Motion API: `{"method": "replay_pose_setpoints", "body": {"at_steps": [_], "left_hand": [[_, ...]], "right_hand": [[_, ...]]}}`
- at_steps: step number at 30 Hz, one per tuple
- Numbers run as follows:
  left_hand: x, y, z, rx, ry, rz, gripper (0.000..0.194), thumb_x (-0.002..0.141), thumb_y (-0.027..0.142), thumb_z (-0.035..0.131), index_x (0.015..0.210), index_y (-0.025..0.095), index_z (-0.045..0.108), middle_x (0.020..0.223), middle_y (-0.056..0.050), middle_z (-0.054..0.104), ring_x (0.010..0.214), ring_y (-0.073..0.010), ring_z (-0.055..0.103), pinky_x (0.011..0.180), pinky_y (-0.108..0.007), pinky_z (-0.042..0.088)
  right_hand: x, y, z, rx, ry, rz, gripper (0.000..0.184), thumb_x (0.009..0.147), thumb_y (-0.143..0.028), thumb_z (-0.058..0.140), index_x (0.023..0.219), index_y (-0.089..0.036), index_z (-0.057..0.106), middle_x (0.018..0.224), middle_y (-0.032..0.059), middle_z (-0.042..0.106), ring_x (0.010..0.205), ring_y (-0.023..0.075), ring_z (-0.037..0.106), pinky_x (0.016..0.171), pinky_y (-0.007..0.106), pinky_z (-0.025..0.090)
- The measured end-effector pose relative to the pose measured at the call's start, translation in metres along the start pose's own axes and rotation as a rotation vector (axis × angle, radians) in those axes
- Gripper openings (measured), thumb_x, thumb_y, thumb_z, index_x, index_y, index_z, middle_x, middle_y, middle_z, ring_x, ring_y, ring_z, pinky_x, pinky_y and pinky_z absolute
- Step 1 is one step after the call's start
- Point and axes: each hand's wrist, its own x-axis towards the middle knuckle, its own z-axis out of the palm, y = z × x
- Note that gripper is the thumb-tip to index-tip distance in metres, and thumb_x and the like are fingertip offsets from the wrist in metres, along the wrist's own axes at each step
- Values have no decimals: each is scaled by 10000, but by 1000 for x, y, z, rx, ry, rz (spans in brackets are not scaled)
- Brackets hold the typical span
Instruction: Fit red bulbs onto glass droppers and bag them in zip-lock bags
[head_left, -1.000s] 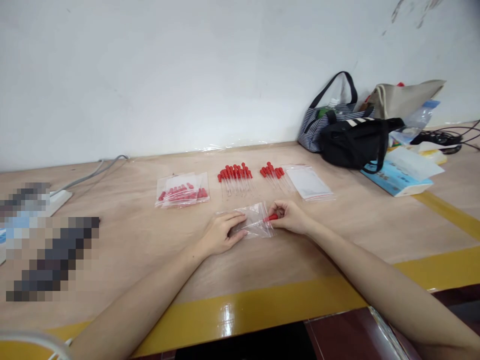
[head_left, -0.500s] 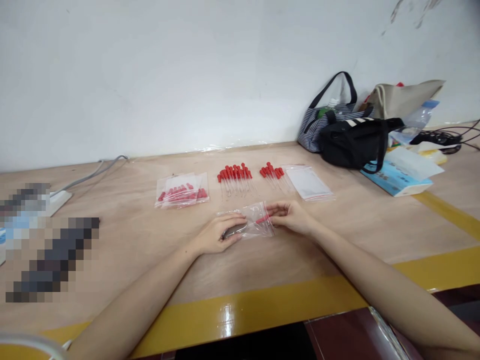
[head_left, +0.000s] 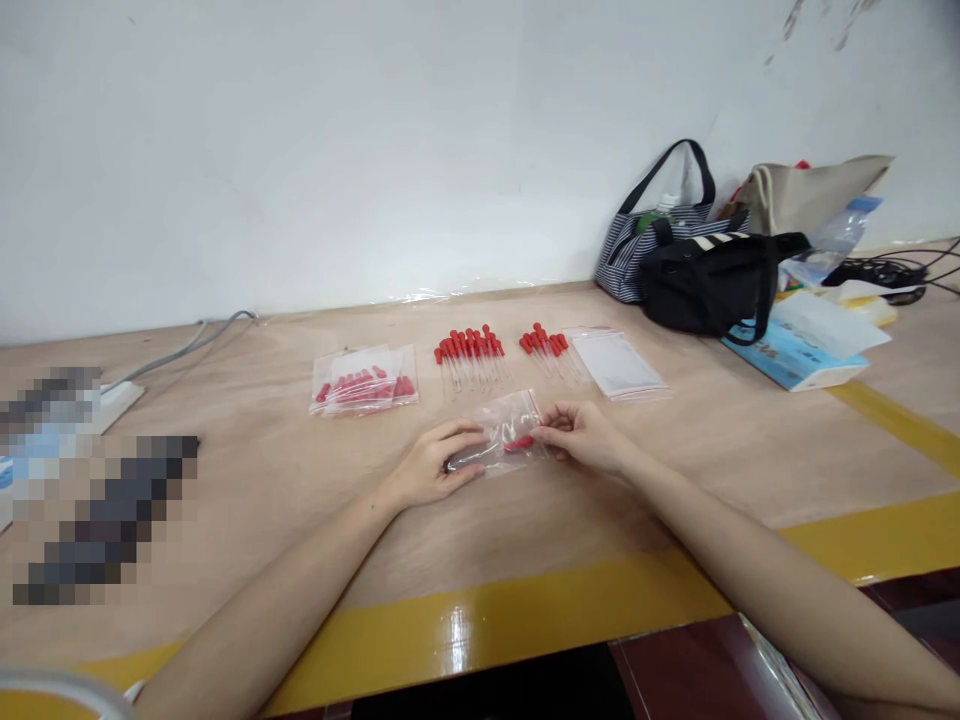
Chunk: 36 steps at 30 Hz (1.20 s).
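Just in front of me on the table is a small clear zip-lock bag (head_left: pixel 497 418) with a red-bulbed dropper (head_left: pixel 519 443) inside it. My left hand (head_left: pixel 442 465) is curled round the bag's left end, thumb below and fingers above. At the red-striped opening on the right, my right hand (head_left: pixel 579 437) pinches the bag's edge, close to the dropper's bulb. Behind the bag lie two groups of droppers with red bulbs and thin clear stems, a larger one (head_left: pixel 470 345) and a smaller one (head_left: pixel 544 341). Filled bags (head_left: pixel 364 385) overlap to the left; flat, clear bags (head_left: pixel 619 365) are stacked to the right.
At the back right stand a striped bag (head_left: pixel 621 255) and a black bag (head_left: pixel 705 285), beside a blue tissue pack (head_left: pixel 799 355) and dark cables. A grey cable (head_left: pixel 184 350) runs to a white strip on the left, near blurred items. Yellow tape (head_left: pixel 480 625) lines the front edge.
The dropper has gone from my right fingers fully into the bag. My right hand has shifted its grip to the bag's opening, and the left hand has drawn slightly left.
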Motion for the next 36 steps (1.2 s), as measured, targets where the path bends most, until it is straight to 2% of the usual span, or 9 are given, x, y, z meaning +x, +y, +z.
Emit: {"method": "replay_pose_setpoints", "body": {"at_steps": [7, 11, 13, 16, 20, 25, 30, 34, 36], "left_hand": [[-1, -2, -5, -19, -50, -26, 321, 801, 320, 557, 1102, 210, 563, 1141, -70, 591, 1088, -197, 531, 939, -366, 431], [0, -2, -6, -56, -71, -49, 211, 795, 319, 556, 967, 196, 558, 1112, -67, 603, 1109, -203, 514, 921, -364, 432], [0, -1, -7, -61, -67, -69, 174, 792, 321, 556, 907, 192, 537, 1106, -68, 604, 1106, -206, 515, 909, -368, 434], [1, 0, -7, -65, -64, -87, 159, 784, 327, 563, 835, 185, 511, 1106, -75, 600, 1091, -206, 523, 883, -361, 442], [1, 0, -7, -59, -79, -88, 148, 806, 323, 536, 853, 183, 525, 1121, -75, 591, 1096, -201, 516, 882, -353, 438], [0, -2, -6, -24, -95, -64, 287, 829, 311, 514, 1097, 208, 525, 1152, -64, 579, 1120, -193, 499, 949, -372, 401], [0, -3, -4, -33, -74, -48, 302, 817, 318, 531, 1097, 206, 546, 1146, -66, 582, 1118, -198, 502, 954, -369, 408], [1, -3, -4, -27, -80, -57, 324, 815, 319, 535, 1121, 212, 537, 1143, -62, 585, 1113, -199, 504, 946, -369, 413], [1, -3, -4, -18, -90, -60, 340, 817, 322, 532, 1140, 214, 527, 1144, -59, 586, 1112, -201, 503, 943, -370, 414]], "right_hand": [[3, 0, -12, -48, -2, 10, 335, 628, -453, 666, 684, -191, 466, 474, -60, 497, 381, 61, 405, 328, 172, 299], [3, -1, -14, -85, -28, 43, 304, 658, -442, 633, 730, -192, 475, 492, -53, 506, 396, 72, 424, 341, 178, 311], [8, -1, -19, -170, 90, -17, 245, 690, -405, 597, 754, -189, 501, 540, -33, 538, 433, 88, 462, 382, 199, 349], [28, 0, -34, -473, 371, -175, 124, 690, -293, 581, 723, -178, 553, 655, 11, 599, 553, 115, 525, 544, 245, 422], [70, -3, -53, -732, 525, -220, 83, 665, -214, 559, 732, -166, 566, 739, 34, 623, 663, 143, 551, 673, 271, 417], [112, -14, -52, -731, 623, -83, 175, 596, -243, 632, 713, -161, 531, 741, 75, 612, 707, 188, 554, 631, 285, 402], [119, -26, -43, -592, 627, 116, 203, 528, -202, 680, 560, -182, 480, 675, 84, 596, 640, 203, 552, 563, 305, 409], [117, -29, -46, -552, 633, 105, 170, 542, -209, 674, 613, -165, 526, 672, 70, 593, 639, 198, 565, 573, 309, 434], [114, -29, -51, -542, 656, 67, 185, 580, -212, 645, 734, -145, 567, 702, 65, 595, 697, 200, 577, 624, 312, 452]]}}
